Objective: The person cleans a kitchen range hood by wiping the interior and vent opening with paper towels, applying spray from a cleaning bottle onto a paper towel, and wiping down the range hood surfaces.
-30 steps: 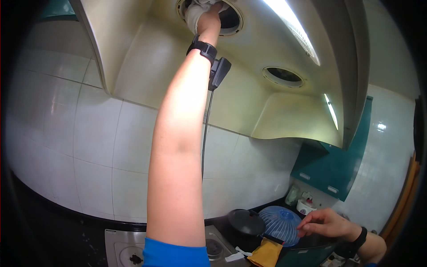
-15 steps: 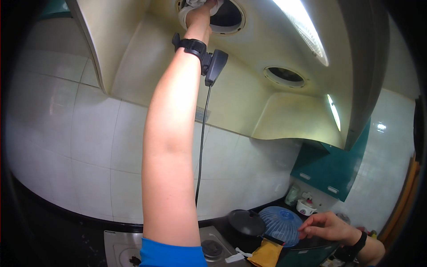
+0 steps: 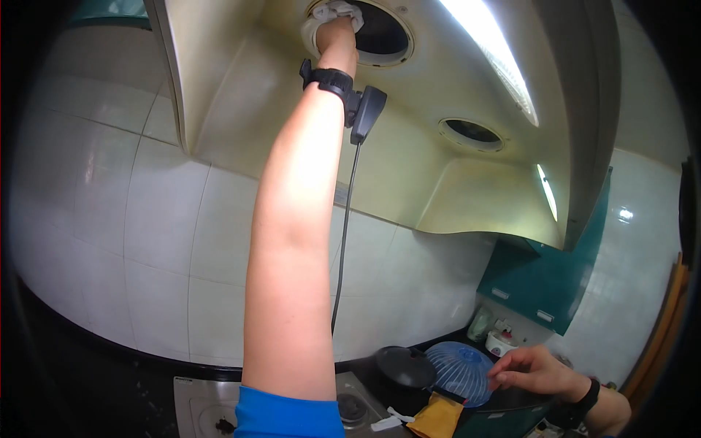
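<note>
My left hand point(image 3: 336, 36) is raised to the underside of a pale range hood point(image 3: 409, 175), its fingers wrapped in a white cloth point(image 3: 339, 10). It presses the cloth at the left rim of a round opening point(image 3: 383, 36); the fingertips are largely hidden. A black device with a cable point(image 3: 369, 113) is strapped to that wrist. Low at the right, my right hand point(image 3: 539, 370) hangs in the air with bent, parted fingers and nothing visible between them. It is nearest to a blue ribbed cover point(image 3: 460, 371) on the counter.
A second round opening point(image 3: 473, 134) and lit lamps point(image 3: 496, 55) are in the hood. Below are a metal stove point(image 3: 197, 401), a black pan point(image 3: 405, 366), a yellow cloth point(image 3: 437, 416) and a white pot point(image 3: 501, 342). A green cabinet point(image 3: 540, 285) hangs at the right.
My left hand and the cloth sit slightly lower and farther right in view, and the hood has shifted the same way. My right hand looks almost unchanged.
</note>
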`<state>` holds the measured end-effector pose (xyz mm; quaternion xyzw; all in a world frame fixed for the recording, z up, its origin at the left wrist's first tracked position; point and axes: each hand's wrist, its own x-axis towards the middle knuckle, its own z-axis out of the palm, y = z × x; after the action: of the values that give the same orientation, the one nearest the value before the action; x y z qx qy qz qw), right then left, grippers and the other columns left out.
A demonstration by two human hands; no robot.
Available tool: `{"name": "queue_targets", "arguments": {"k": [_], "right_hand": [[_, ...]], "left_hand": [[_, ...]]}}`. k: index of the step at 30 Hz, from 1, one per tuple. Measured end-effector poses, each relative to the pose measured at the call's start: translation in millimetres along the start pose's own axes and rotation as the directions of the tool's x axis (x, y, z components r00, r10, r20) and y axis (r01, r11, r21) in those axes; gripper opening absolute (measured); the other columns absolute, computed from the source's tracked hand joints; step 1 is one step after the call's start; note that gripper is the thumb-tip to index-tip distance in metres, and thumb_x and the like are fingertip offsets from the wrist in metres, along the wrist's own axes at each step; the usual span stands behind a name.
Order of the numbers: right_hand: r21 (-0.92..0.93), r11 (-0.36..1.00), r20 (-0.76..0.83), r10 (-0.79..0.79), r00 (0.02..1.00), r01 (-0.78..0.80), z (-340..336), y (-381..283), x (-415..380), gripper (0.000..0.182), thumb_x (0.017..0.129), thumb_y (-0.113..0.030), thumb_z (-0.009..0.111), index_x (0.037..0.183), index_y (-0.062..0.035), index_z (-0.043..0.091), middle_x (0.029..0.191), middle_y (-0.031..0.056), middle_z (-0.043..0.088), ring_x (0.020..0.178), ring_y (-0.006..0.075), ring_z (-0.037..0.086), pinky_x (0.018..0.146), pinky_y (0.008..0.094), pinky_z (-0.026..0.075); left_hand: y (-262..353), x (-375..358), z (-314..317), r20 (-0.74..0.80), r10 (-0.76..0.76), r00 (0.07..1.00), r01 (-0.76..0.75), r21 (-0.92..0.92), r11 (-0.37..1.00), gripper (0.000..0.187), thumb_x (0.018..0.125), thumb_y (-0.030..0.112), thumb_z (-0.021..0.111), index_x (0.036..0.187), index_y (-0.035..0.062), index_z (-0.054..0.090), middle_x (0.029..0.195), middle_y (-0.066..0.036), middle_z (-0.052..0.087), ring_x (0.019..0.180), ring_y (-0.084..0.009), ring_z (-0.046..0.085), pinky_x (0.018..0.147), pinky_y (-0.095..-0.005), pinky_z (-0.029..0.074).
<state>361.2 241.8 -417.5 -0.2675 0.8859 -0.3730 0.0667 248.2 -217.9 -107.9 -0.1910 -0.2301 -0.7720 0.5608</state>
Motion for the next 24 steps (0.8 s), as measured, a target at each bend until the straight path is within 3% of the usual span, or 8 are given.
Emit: {"name": "queue_targets", "arguments": {"k": [3, 5, 10, 12, 16, 18, 22, 24], "right_hand": [[0.001, 1.000, 0.005, 0.021, 1.000, -0.021, 2, 1, -5, 0.022, 0.099, -0.012, 0.061, 0.116, 0.0004, 0.066, 0.106, 0.0082, 0.072, 0.100, 0.0132, 0.067, 0.089, 0.0259, 0.053], [-0.021, 0.999, -0.009, 0.032, 0.999, -0.033, 2, 2, -7, 0.022, 0.099, -0.012, 0.062, 0.117, 0.0012, 0.066, 0.106, 0.0085, 0.072, 0.100, 0.0138, 0.068, 0.089, 0.0269, 0.054], [0.000, 0.999, -0.008, 0.045, 0.999, -0.045, 1, 2, -5, 0.023, 0.099, -0.014, 0.062, 0.117, 0.0002, 0.066, 0.106, 0.0083, 0.073, 0.099, 0.0147, 0.068, 0.087, 0.0278, 0.055], [-0.010, 0.998, 0.000, 0.060, 0.998, -0.060, 1, 3, -1, 0.023, 0.099, -0.014, 0.062, 0.117, -0.0002, 0.066, 0.106, 0.0082, 0.073, 0.099, 0.0149, 0.069, 0.087, 0.0281, 0.055], [-0.028, 0.997, 0.004, 0.065, 0.998, -0.065, 3, 0, 5, 0.022, 0.099, -0.014, 0.062, 0.116, -0.0003, 0.066, 0.106, 0.0079, 0.072, 0.099, 0.0142, 0.068, 0.089, 0.0268, 0.054], [-0.042, 0.996, 0.000, 0.077, 0.997, -0.077, 5, -1, 6, 0.023, 0.099, -0.014, 0.062, 0.116, -0.0002, 0.066, 0.106, 0.0078, 0.072, 0.099, 0.0139, 0.068, 0.090, 0.0263, 0.053], [0.014, 0.998, 0.002, 0.068, 0.998, -0.068, 2, 6, -2, 0.023, 0.099, -0.014, 0.063, 0.117, -0.0002, 0.066, 0.106, 0.0071, 0.072, 0.100, 0.0128, 0.067, 0.091, 0.0257, 0.052], [-0.008, 0.997, -0.009, 0.073, 0.997, -0.073, 1, 6, -9, 0.023, 0.099, -0.014, 0.063, 0.117, -0.0001, 0.066, 0.106, 0.0074, 0.072, 0.100, 0.0126, 0.067, 0.091, 0.0258, 0.052]], "left_hand": [[-6, 2, -4, 0.005, -0.090, 0.996, 0.089, 0.118, 0.989, 0.064, 0.082, 0.021, 0.075, 0.136, -0.0049, 0.052, 0.138, -0.020, 0.057, 0.118, -0.0359, 0.058, 0.097, -0.0435, 0.047], [-39, 12, -12, -0.089, 0.096, 0.991, -0.070, 0.258, 0.964, 0.047, 0.091, 0.032, 0.054, 0.118, -0.0047, 0.061, 0.118, -0.030, 0.064, 0.109, -0.0400, 0.063, 0.096, -0.0448, 0.048], [-85, 21, -44, -0.051, 0.362, 0.931, -0.349, 0.169, 0.922, 0.049, 0.089, 0.037, 0.057, 0.114, -0.0044, 0.064, 0.118, -0.025, 0.067, 0.105, -0.0407, 0.064, 0.092, -0.0453, 0.048], [-81, -15, -48, 0.107, 0.234, 0.966, -0.250, 0.184, 0.951, 0.055, 0.088, 0.043, 0.061, 0.115, -0.0051, 0.064, 0.120, -0.020, 0.067, 0.106, -0.0359, 0.064, 0.092, -0.0419, 0.048], [-63, -55, -14, 0.111, 0.241, 0.964, -0.251, 0.088, 0.964, 0.057, 0.087, 0.041, 0.066, 0.119, -0.0051, 0.063, 0.122, -0.018, 0.066, 0.110, -0.0301, 0.062, 0.097, -0.0374, 0.045], [-56, -54, 8, 0.150, 0.028, 0.988, -0.020, -0.058, 0.998, 0.055, 0.086, 0.037, 0.069, 0.121, -0.0042, 0.061, 0.123, -0.016, 0.066, 0.112, -0.0264, 0.060, 0.099, -0.0357, 0.044], [-52, -18, 55, 0.100, -0.151, 0.983, 0.172, -0.253, 0.952, 0.062, 0.082, 0.035, 0.074, 0.125, -0.0059, 0.058, 0.126, -0.017, 0.065, 0.114, -0.0283, 0.061, 0.099, -0.0377, 0.044], [-55, -1, 53, 0.099, -0.195, 0.976, 0.184, 0.109, 0.977, 0.073, 0.078, 0.039, 0.077, 0.131, -0.0065, 0.054, 0.131, -0.019, 0.062, 0.118, -0.0321, 0.060, 0.100, -0.0390, 0.044]]}}
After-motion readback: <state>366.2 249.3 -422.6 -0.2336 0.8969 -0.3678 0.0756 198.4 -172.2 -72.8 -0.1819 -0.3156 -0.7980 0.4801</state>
